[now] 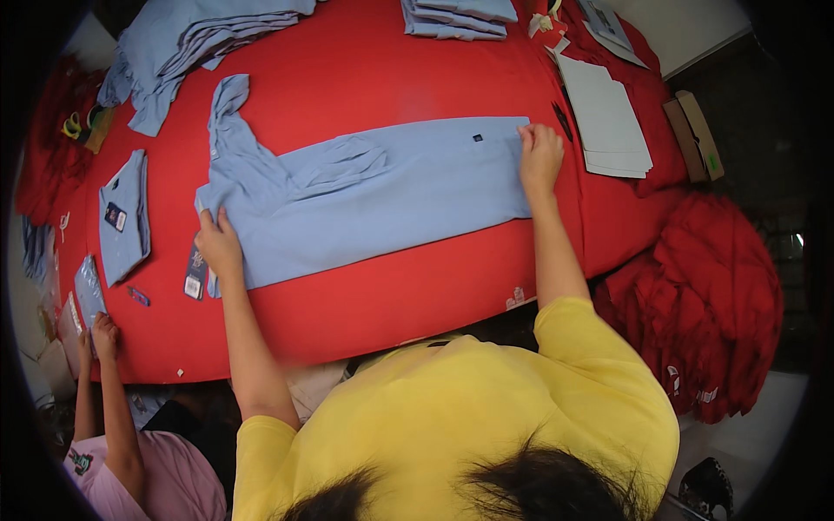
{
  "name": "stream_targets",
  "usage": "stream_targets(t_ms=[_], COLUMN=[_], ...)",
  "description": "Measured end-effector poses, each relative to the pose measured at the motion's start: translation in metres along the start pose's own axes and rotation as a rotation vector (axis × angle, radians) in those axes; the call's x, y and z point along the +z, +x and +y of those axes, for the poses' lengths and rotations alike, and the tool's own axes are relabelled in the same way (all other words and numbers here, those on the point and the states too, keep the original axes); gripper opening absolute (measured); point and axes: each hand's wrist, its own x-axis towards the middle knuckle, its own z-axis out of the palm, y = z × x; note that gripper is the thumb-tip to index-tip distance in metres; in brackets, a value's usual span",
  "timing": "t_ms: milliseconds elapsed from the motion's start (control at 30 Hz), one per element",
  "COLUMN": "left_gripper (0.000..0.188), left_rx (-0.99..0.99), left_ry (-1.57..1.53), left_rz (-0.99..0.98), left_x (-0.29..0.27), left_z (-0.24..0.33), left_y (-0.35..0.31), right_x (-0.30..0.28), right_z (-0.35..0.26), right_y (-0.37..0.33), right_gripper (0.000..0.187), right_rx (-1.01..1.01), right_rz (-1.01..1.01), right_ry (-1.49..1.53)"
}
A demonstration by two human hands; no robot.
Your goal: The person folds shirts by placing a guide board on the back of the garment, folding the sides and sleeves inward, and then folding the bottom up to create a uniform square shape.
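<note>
A light blue shirt (pixel 417 187) lies stretched sideways in front of me, with a small dark label near its hem. One sleeve is folded over the body, and more of the cloth sticks up at the far left. My left hand (pixel 219 247) grips the shirt's left end near the shoulder, thumb on top. A dark hang tag (pixel 195 273) lies just left of that hand. At the other end, my right hand (pixel 542 158) pinches the hem's far corner.
Red cloth (pixel 365 326) covers the table. Blue garments (pixel 204 35) and folded shirts (pixel 459 17) lie at the back. White boards (pixel 604 113) and scissors (pixel 562 120) are right; a folded shirt (pixel 126 217) lies left. A co-worker's hands (pixel 102 334) hold a bagged shirt. Red garments (pixel 708 304) are heaped right.
</note>
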Motion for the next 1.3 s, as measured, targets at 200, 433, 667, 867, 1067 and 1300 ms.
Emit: stream_targets(t_ms=[200, 433, 667, 867, 1067, 1300], left_gripper=[0.029, 0.027, 0.034, 0.043, 0.051, 0.043], left_rx=[0.034, -0.014, -0.370, -0.336, -0.261, -0.225], left_ry=[-0.014, -0.122, -0.571, -0.749, -0.679, -0.551], left_rz=[0.085, 0.051, -0.442, -0.541, -0.473, -0.364], left_x=[-0.001, -0.007, -0.046, -0.051, -0.047, -0.041], left_z=[-0.010, -0.006, -0.029, -0.043, -0.022, -0.023], left_y=[-0.001, 0.006, 0.024, 0.025, 0.017, 0.012], right_x=[0.011, 0.005, 0.050, 0.189, 0.241, 0.055], right_z=[-0.005, 0.040, -0.131, -0.383, -0.465, -0.394], right_y=[-0.067, -0.032, 0.015, 0.045, 0.082, 0.093], right_gripper=[0.049, 0.068, 0.039, 0.042, 0.031, 0.018], right_rx=[-0.383, -0.015, -0.535, -1.119, -0.965, -1.233], right_rz=[-0.282, -0.462, -0.390, -0.526, -0.667, -0.530], right_ry=[-0.149, -0.343, 0.326, 0.555, 0.135, 0.564])
